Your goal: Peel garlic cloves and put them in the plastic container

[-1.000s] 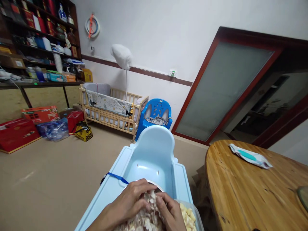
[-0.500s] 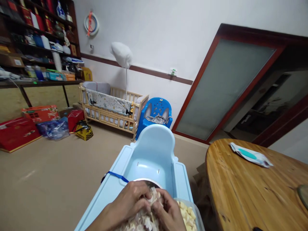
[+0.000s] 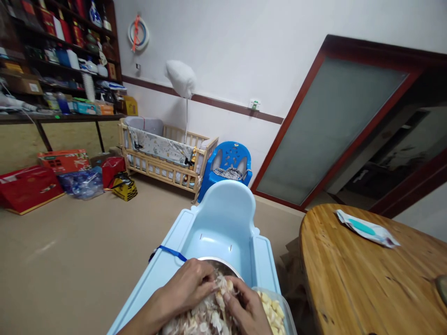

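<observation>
Left hand (image 3: 188, 286) and right hand (image 3: 247, 304), grip tight on papery garlic (image 3: 222, 289), orange box (image 3: 66, 163) beyond with illegible lettering.

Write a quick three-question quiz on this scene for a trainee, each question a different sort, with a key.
1. Which hand is nearer the clear tub of pale cloves: A, left; B, right?
2. True or false: the wooden table stands on the picture's left of the light-blue chair.
3. Fill in: on the left hand, the fingers touch pale, papery ____.

Key:
1. B, the right hand.
2. False; the wooden table is on the picture's right of the light-blue chair.
3. skins.
</observation>
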Tool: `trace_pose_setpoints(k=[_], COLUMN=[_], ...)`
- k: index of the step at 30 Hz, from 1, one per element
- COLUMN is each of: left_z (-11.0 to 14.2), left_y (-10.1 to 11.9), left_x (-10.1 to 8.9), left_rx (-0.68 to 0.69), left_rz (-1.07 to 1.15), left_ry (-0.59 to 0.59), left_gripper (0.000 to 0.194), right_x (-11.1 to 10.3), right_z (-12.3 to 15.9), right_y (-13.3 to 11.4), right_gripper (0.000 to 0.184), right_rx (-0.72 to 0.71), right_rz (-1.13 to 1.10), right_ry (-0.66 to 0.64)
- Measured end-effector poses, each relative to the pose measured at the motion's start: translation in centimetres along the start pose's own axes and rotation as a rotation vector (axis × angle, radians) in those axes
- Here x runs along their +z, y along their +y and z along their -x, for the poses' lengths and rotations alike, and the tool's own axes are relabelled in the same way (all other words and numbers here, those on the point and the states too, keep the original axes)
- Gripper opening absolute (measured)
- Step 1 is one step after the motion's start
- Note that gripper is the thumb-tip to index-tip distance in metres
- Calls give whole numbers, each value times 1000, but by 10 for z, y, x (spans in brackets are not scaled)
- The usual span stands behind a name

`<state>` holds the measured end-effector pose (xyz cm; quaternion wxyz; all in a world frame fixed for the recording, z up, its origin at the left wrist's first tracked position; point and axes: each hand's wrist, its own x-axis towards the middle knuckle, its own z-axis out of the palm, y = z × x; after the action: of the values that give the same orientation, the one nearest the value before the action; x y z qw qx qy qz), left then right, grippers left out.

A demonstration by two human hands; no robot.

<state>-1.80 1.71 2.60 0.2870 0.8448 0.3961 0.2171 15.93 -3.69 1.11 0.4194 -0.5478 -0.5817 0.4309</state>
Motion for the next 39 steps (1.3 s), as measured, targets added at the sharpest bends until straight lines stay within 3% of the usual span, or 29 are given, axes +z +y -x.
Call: trace_pose_setpoints(k=[3, 7, 11, 18, 23, 31, 36, 39], left_z=[0, 0, 2, 1, -1, -3, -5, -5], left_y=[-1, -1, 2, 11, 8, 2, 1, 1], left_x=[0, -2, -8, -10, -5, 3, 7, 9], left_rx=[-25, -33, 82, 147, 182, 216, 193, 167], left_rz=[20, 67, 159, 130, 26, 43, 38, 5], left_ry=[-22, -26, -14, -48, -55, -25, -12, 15], left_gripper=[11, 30, 49, 35, 26, 15, 15, 13], right_x=[2, 4, 6, 7, 6, 6, 4, 3], right_z=[-2, -4, -5, -9, -9, -8, -5, -3], right_y=[8, 13, 18, 37, 35, 32, 22, 15], right_gripper=[39, 41, 41, 44, 44, 52, 55, 56], right_rx=[-4, -25, -2, -7, -4, 70, -114, -139], right_rz=[13, 29, 45, 31, 15, -72, 24, 89], right_ry=[38, 84, 109, 96, 87, 129, 140, 132])
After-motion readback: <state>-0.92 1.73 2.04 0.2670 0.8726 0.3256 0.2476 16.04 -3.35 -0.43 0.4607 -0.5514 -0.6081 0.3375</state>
